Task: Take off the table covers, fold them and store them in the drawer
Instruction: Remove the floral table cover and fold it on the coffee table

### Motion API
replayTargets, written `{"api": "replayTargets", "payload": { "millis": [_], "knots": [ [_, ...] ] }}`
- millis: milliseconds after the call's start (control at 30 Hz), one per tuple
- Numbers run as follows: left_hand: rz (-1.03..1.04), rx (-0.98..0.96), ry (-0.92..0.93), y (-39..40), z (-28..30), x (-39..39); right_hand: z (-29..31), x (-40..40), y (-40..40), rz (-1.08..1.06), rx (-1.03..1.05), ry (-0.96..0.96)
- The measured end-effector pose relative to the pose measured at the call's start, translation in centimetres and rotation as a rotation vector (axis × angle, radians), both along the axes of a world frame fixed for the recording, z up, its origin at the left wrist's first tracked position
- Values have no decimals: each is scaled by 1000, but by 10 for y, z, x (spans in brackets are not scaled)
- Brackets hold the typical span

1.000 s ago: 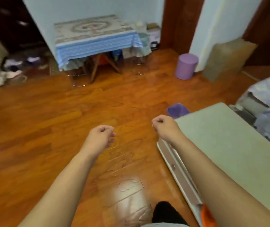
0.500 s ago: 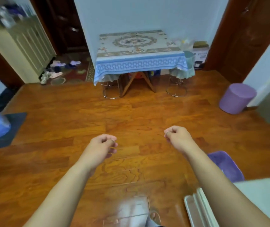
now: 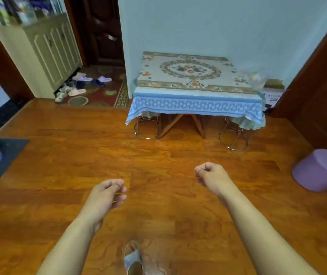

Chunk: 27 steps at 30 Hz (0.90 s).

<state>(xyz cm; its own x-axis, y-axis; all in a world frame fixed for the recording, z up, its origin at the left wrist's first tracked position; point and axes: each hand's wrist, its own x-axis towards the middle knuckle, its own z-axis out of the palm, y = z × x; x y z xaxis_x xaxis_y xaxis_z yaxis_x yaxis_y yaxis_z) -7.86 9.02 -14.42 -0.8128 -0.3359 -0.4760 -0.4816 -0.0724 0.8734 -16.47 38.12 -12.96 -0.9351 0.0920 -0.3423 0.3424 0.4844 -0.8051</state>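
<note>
Closer now, the covered table [image 3: 196, 90] hides its legs; left hand [image 3: 105, 197] and right hand [image 3: 212, 178] loosely curled, empty.

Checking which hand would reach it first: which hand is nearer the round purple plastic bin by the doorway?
The right hand. It hangs left of the purple bin over bare floor; the left hand is further left, beyond the right one.

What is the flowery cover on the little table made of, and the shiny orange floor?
The flowery top table cover looks like smooth, wipeable plastic or oilcloth, lying flat; that is uncertain. The blue patterned cover beneath drapes like cloth. The orange floor looks like glossy varnished wood, showing grain and plank lines.
</note>
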Motion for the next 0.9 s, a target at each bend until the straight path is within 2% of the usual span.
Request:
{"api": "replayTargets", "payload": {
  "millis": [100, 267, 367, 533, 667, 900],
  "knots": [
    [-22, 13, -35, -31, 6, -83, 13, -68, -24, -47, 10, -8],
    [-162, -1, 7, -60, 34, -231, 31, -172, -49, -168, -62, 28],
    [-211, 9, 47, -66, 40, -308, 22, -229, -60, -199, -118, 15],
    [-283, 36, 3, -66, 17, -423, -10, -354, -71, -247, -224, -30],
    [-215, 3, -75, -85, 6, -502, -26, -459, -90, -213, -248, -103],
    [31, 49, -146, -140, -8, -606, -23, -606, -145, -44, -199, -195]
  ]
}}
